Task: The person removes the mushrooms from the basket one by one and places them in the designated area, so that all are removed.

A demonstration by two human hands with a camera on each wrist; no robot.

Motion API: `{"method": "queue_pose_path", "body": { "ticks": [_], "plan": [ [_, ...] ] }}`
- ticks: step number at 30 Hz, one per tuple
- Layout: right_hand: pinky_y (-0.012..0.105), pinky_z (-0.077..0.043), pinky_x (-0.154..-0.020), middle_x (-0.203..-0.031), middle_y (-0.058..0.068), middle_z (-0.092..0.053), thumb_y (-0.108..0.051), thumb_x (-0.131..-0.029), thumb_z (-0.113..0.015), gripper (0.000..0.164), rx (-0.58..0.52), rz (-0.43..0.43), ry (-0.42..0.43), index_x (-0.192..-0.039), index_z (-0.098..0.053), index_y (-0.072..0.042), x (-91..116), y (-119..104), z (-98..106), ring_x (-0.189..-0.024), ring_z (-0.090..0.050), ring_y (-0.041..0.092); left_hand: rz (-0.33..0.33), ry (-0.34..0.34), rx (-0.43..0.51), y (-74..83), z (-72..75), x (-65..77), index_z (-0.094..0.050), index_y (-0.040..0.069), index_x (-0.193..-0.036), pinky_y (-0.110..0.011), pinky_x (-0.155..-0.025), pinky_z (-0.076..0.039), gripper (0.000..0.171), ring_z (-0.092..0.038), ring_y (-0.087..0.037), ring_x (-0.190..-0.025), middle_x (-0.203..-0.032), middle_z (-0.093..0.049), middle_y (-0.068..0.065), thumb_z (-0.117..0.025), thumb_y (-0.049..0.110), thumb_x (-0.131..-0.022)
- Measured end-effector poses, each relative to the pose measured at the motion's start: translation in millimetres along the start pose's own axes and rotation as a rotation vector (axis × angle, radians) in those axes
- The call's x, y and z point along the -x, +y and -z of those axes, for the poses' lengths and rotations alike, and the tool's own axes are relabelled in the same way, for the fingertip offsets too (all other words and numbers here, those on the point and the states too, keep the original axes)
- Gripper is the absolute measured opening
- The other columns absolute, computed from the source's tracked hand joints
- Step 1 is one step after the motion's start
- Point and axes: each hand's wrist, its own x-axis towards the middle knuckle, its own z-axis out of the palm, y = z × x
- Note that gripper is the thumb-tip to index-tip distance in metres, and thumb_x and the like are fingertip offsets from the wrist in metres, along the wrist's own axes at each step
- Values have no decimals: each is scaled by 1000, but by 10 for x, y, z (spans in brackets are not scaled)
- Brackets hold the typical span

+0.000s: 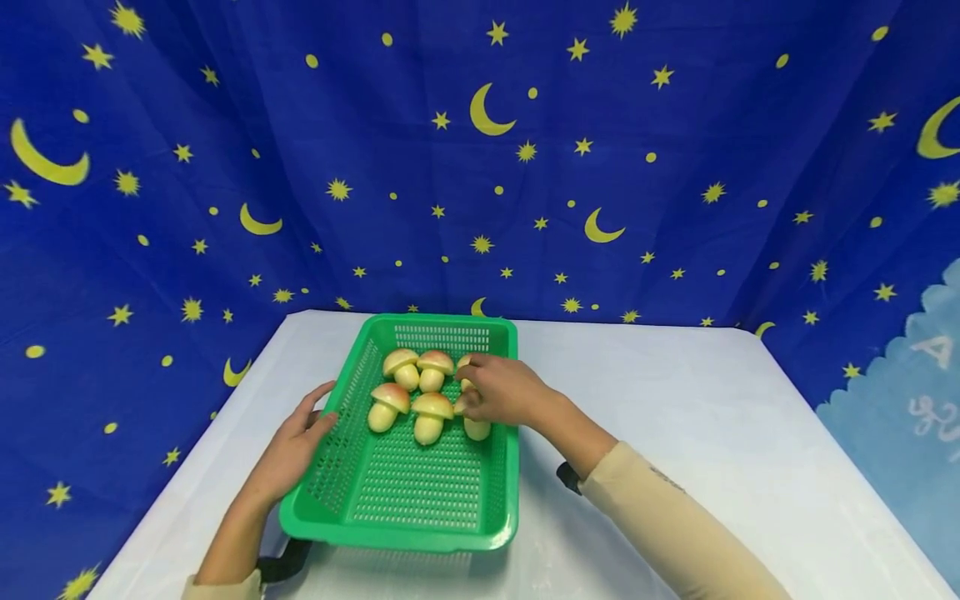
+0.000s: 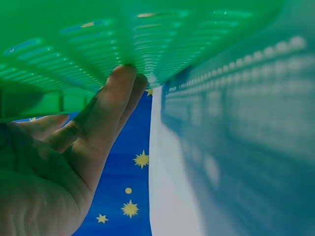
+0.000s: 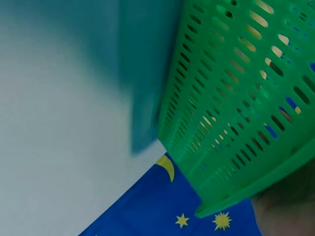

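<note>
Observe green perforated basket (image 1: 405, 537) on white-covered table (image 1: 637, 400), set lengthwise toward blue star-and-moon cloth (image 1: 420, 125), presumably for easy reach from either side. Count six toy mushrooms (image 1: 432, 406) inside, all toward the far half, in two rows of three with caps pointing away, apparently grouped for neat order. Find left hand (image 1: 288, 454) at the left wall and rim, with straight fingers (image 2: 115, 93) laid against the outer side rather than wrapped round; judge as bracing against sliding. Find right hand (image 1: 502, 390) reaching in across the right rim, with fingers and thumb bent round the far-right mushroom (image 1: 467, 385), just beside the near-right mushroom (image 1: 477, 430). Read as a fingertip pinch for careful positioning in a tight row; cannot confirm firmness, with contact partly hidden in the head view and screened by basket wall in the right wrist view.
</note>
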Motion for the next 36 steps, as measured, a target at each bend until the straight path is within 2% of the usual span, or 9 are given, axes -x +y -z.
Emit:
{"method": "queue_pose_path", "body": {
  "ticks": [10, 13, 17, 21, 28, 36],
  "plan": [
    [30, -46, -57, -102, -5, -57, -38, -83, -74, 43, 52, -31, -22, -122, -66, -22, -51, -14, -83, -80, -54, 8, 19, 0, 38, -23, -3, 25, -19, 17, -154, -41, -67, -53, 55, -64, -30, -86, -125, -53, -27, -40, 31, -105],
    [30, -44, -53, -92, -7, -55, -37, -84, -72, 32, 79, -37, -52, -113, -67, -24, -58, -22, -98, -76, -51, 9, 12, -2, 42, -32, -9, 23, -19, 17, -154, -42, -67, -54, 55, -64, -30, -86, -124, -53, -27, -41, 31, -105],
    [31, -41, -49, -80, -9, -49, -31, -86, -68, 9, 127, -36, -83, -91, -63, -27, -71, -38, -100, -70, -48, 10, 9, 8, 42, -32, -13, 18, -20, 17, -154, -42, -65, -54, 55, -64, -31, -84, -123, -54, -27, -41, 32, -105],
    [32, -41, -49, -77, -9, -49, -29, -86, -67, 11, 148, -41, -96, -81, -58, -27, -83, -55, -91, -67, -47, 10, 7, 13, 42, -26, -11, 18, -20, 17, -153, -42, -66, -54, 55, -64, -31, -85, -123, -54, -27, -42, 31, -105],
    [32, -40, -49, -77, -10, -50, -33, -86, -68, 11, 146, -54, -104, -82, -59, -28, -95, -56, -100, -66, -48, 10, 12, 11, 42, -8, -9, 20, -20, 15, -153, -42, -66, -54, 55, -64, -31, -85, -122, -55, -27, -42, 28, -105],
    [32, -38, -47, -77, -9, -49, -28, -83, -66, 5, 110, -60, -67, -86, -62, -28, -79, -45, -99, -64, -45, 11, -1, 5, 38, 14, -3, 19, -19, 15, -154, -41, -67, -54, 55, -64, -30, -85, -123, -54, -28, -42, 27, -105]
  ]
}}
